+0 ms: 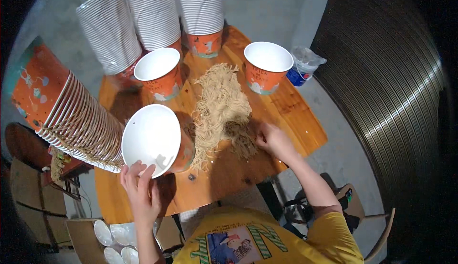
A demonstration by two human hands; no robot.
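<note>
A: Where do we have our 2 hands at this moment?

B: Our left hand [140, 190] is clamped on the near rim of the tilted tub [152, 140], which is white inside and orange outside. Its open mouth leans toward us, above the wooden counter [300, 123]. Our right hand [274, 142] is beside the near right edge of the cord pile [222, 104]. Its fingers look curled, but we cannot tell if they are together or if they hold 1 cord.

A: And which things are around?

B: The cord pile lies loose in the middle of the counter. Behind it, to the left and to the right, stand 2 upright tubs [160, 85]. At our left is a leaning tub stack [90, 121] with cords across its rims, and at the far side stand 3 tall stacks [198, 11].

A: Which step is this, in our judgement?

B: We believe it is steadying the tub with our left hand while our right hand works at the cords.

A: What does the next move call for?

B: Probably a light pinch that separates 1 cord without pulling its neighbours, and a calm left hand, so that the rim does not bend.
</note>
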